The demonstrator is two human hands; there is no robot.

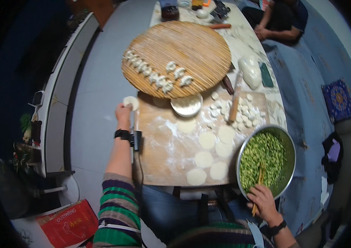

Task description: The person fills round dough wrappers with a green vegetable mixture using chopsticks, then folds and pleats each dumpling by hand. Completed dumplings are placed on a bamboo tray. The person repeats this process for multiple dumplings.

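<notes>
My left hand [123, 114] holds a round dough wrapper [131, 103] out past the left edge of the wooden board [160, 161]. A pair of wooden chopsticks [260, 176] is gripped in my right hand [262, 201], their far ends in the chopped green filling [263, 152]. That filling lies in a large metal bowl [290, 155] at the board's right corner. Several flat wrappers [207, 140] are spread over the floured board. Beyond them, small dough pieces [246, 113] lie around a wooden rolling pin [235, 102]. Folded dumplings [150, 74] sit in rows on a round stalk tray [181, 43].
A white bowl of flour [187, 107] stands partly under the tray's near edge. Bagged dough [250, 73] and a dark green flat object [266, 75] lie on the marble-patterned table [240, 40]. A person [277, 21] sits at the far right. A red box [70, 223] is at lower left.
</notes>
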